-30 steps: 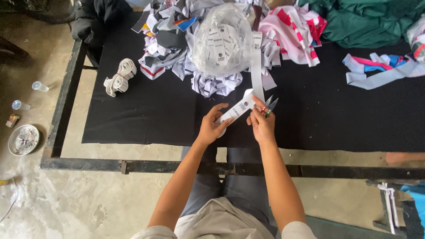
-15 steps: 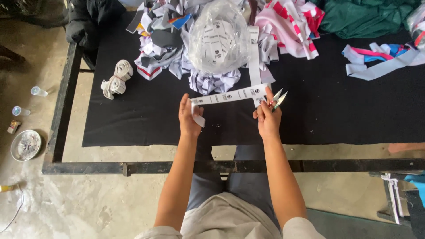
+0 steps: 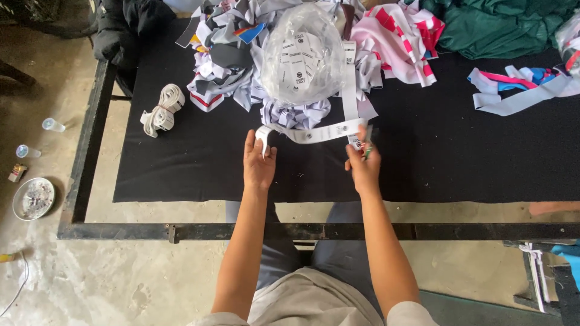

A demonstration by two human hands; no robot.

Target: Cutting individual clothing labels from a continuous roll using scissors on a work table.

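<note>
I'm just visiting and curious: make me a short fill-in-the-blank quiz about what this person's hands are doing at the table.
1. Both hands stretch a white printed ribbon strip over a cloth of ____ colour.
2. The left hand pinches the strip's curled ____ end.
3. The right hand also holds small ____.
4. The clear plastic bag lies ____ the strip, farther from the person.

Missing words: black; left; scissors; behind

label strip stretched between both hands, bag behind it, rolled band far left on table
</note>
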